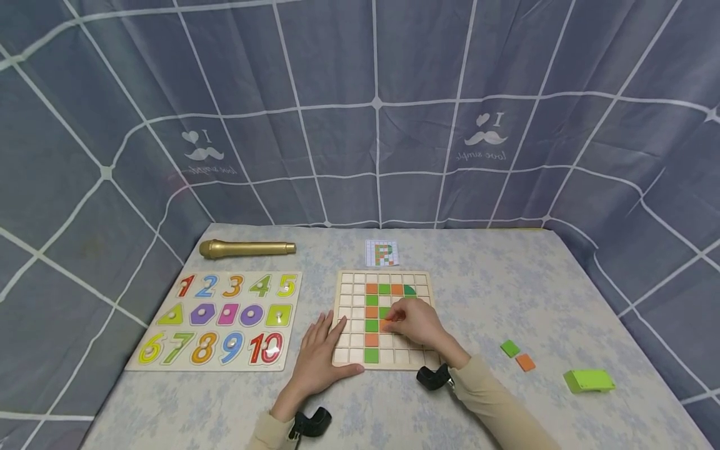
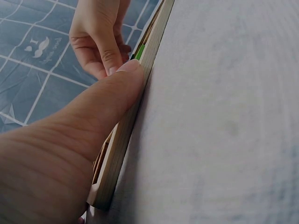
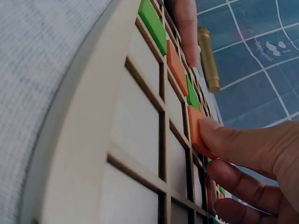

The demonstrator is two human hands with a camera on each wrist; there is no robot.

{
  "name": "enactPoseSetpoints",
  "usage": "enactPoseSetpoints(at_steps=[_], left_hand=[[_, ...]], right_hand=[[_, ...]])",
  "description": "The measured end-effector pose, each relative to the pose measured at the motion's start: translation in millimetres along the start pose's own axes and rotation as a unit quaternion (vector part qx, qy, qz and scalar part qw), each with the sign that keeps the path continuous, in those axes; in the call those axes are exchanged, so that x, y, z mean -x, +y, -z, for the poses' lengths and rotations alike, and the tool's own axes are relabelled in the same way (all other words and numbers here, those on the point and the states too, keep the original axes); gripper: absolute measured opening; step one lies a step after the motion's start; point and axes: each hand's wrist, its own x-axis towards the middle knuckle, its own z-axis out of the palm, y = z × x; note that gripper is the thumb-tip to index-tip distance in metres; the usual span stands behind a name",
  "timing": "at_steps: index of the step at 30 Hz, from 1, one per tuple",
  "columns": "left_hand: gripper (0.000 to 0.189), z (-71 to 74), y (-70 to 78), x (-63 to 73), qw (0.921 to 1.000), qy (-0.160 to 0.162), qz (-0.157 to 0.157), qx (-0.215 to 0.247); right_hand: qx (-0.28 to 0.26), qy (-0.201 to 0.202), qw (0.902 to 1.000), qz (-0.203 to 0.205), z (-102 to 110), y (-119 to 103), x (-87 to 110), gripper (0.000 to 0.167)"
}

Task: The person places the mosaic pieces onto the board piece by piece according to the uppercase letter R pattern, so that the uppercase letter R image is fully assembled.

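Note:
A wooden grid board (image 1: pixel 351 361) lies in front of me, with green and orange tiles set in some of its cells. My right hand (image 1: pixel 417 322) is over the middle of the board and pinches an orange square tile (image 3: pixel 196 128) at a cell beside the column of tiles. The thumb lies on that tile in the right wrist view; its far side is hidden. Fingers spread, my left hand (image 1: pixel 320 356) rests at the board's lower left corner. Its thumb touches the front edge (image 2: pixel 124 140). Behind the board lies a small pattern card (image 1: pixel 382 253) showing a green and orange figure.
On the left is a number and shape puzzle board (image 1: pixel 214 359), with a gold microphone (image 1: pixel 247 249) behind it. To the right lie a loose green tile (image 1: pixel 510 348), an orange tile (image 1: pixel 525 362) and a lime-green block (image 1: pixel 589 381). A grey curtain (image 1: pixel 337 144) surrounds the table.

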Motion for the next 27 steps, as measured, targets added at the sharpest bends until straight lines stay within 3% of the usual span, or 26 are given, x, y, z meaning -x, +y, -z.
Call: enactPoseSetpoints(at_steps=[10, 27], left_hand=[[0.097, 1.4, 1.1, 0.6, 0.9999, -0.011, 0.010, 0.004], [0.097, 0.6, 1.5, -0.2, 0.9999, -0.009, 0.009, 0.004]], right_hand=[[0.041, 0.020, 0.9987, 0.023, -0.9, -1.4, 0.4, 0.008], [0.064, 0.025, 0.9960, 0.056, 2.3, -1.6, 5.1, 0.004]])
